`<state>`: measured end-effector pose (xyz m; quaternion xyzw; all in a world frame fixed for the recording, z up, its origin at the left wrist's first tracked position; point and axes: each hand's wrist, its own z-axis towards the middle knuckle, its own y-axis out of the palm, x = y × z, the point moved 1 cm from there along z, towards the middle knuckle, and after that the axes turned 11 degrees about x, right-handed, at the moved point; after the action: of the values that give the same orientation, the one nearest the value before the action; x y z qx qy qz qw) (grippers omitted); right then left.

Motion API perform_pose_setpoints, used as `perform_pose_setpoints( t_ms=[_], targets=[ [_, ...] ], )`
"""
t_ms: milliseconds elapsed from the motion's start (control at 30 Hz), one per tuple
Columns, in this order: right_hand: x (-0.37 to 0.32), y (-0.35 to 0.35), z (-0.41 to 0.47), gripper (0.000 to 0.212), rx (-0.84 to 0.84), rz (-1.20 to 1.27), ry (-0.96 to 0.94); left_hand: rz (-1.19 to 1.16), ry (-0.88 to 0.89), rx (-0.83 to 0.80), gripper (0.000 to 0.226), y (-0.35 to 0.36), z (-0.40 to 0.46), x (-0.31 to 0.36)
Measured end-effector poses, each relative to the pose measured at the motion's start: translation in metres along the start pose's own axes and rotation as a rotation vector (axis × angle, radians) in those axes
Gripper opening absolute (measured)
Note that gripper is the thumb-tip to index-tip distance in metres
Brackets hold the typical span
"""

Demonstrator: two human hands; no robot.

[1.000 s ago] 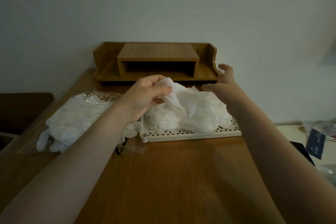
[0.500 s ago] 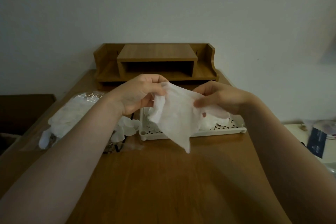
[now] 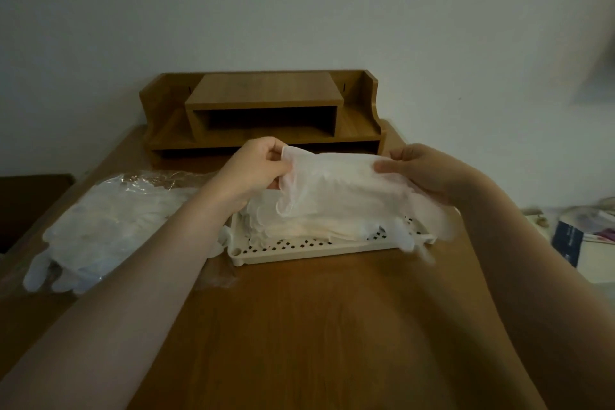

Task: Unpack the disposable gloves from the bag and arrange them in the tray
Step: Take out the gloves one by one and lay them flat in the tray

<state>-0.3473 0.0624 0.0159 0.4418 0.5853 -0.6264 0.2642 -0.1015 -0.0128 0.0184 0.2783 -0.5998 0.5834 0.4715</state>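
The left hand and right hand each pinched an end of a thin white see-through glove, stretched flat above the cream plastic tray with holes. More gloves lay in the tray. The clear plastic bag of gloves sat left on the brown wooden table.

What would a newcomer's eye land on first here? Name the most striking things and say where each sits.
First, the pale glove stretched between the left hand and right hand, each pinching an end, above the perforated tray at the table's middle. Next, the clear bag of gloves lying to the tray's left. Behind them, a wooden desk shelf stands against the wall.
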Motion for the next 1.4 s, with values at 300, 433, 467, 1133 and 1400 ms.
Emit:
perform_pose_setpoints(
  t_ms=[300, 433, 467, 1133, 1400],
  targets=[
    [-0.041, -0.026, 0.041, 0.021, 0.491, -0.097, -0.296, -0.101, 0.134, 0.196, 0.01, 0.003, 0.049, 0.021],
    [-0.043, -0.018, 0.051, 0.014, 0.623, -0.261, -0.47, -0.105, 0.121, 0.123, 0.013, 0.01, 0.063, 0.014],
    [-0.038, -0.013, 0.051, 0.013, 0.61, -0.315, -0.514, -0.117, 0.112, 0.087, 0.012, 0.011, 0.062, 0.008],
    [0.021, 0.062, -0.006, 0.015, -0.031, -0.926, -0.705, 0.634, 0.351, -0.222, 0.015, -0.012, -0.008, -0.053],
    [0.0, 0.077, -0.002, 0.04, 0.197, -0.602, -0.335, 0.74, 0.579, 0.1, 0.024, 0.018, -0.009, -0.012]
  ],
)
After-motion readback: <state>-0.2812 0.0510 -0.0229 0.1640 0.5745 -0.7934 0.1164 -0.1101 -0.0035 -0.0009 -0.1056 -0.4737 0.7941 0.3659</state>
